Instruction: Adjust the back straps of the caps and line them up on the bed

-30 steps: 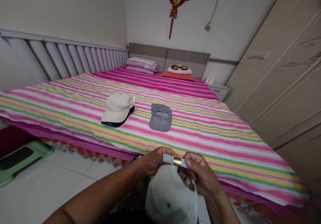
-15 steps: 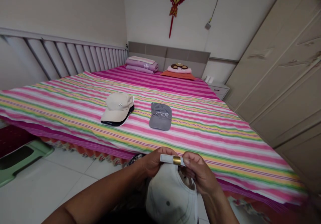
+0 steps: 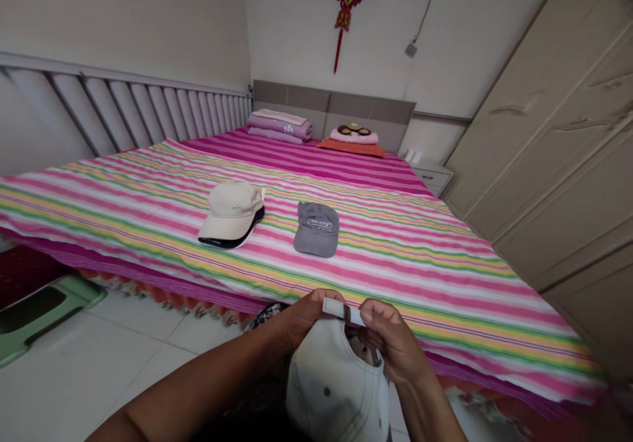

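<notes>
Pale cap: While two bare hands hold it by the back strap, it hangs low in front of the person, near the close edge of the bed, its rear opening showing below the strap.
Right hand: Thumb and forefinger pinch together on the right part of the strap. If that pinch loosens, the strap could slip and one side of the cap drop.
Left hand: Fingers curl closed at the strap's left part; the thumb is hidden, so I cannot tell how firm the hold is.
Buckle: A small dark-looking slider between the hands. Uneven pulling could twist the strap or jam it there; too much slack could let the end slide out.
Striped sheet: A beige cap and a grey cap lie on it, apart from each other and beyond the hands. A tug on the cloth could shift them.
Tiled floor: It shows below the bed's edge; a cap let go here could land on it.
</notes>
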The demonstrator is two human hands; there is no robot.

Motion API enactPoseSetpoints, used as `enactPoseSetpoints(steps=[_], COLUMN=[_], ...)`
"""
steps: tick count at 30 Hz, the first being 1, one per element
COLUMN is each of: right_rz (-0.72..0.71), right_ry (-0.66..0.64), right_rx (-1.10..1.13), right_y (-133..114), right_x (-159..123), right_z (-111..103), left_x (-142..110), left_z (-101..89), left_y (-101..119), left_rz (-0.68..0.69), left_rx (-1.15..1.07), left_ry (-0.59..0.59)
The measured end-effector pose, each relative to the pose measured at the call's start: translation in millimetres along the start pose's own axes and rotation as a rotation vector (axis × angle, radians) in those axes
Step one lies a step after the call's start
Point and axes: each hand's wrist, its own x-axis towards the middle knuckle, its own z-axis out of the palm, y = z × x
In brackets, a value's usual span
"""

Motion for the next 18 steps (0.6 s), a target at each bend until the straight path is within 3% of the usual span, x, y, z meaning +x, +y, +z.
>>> enactPoseSetpoints(steps=[6,11,14,18], right_rz=[-0.013,-0.005,-0.039,-0.117], right_ry=[0.037,0.06,0.114,0.162], right_rx=[-0.019,-0.034,0.032,0.2], right_y=[-1,-2,-3,-9], right_x=[4,8,11,14], right_z=[0,3,-6,-23], left_x=[-4,-5,-8,-15], left_z=[1.3,-2.9,-11.1,-14.0], left_y=[3,4,5,12], left_rz=[0.033,0.075,0.145,0.175], left_rx=[-0.054,-0.108,-0.166,-0.103], left_ry=[0.03,-0.068,-0.137,-0.064])
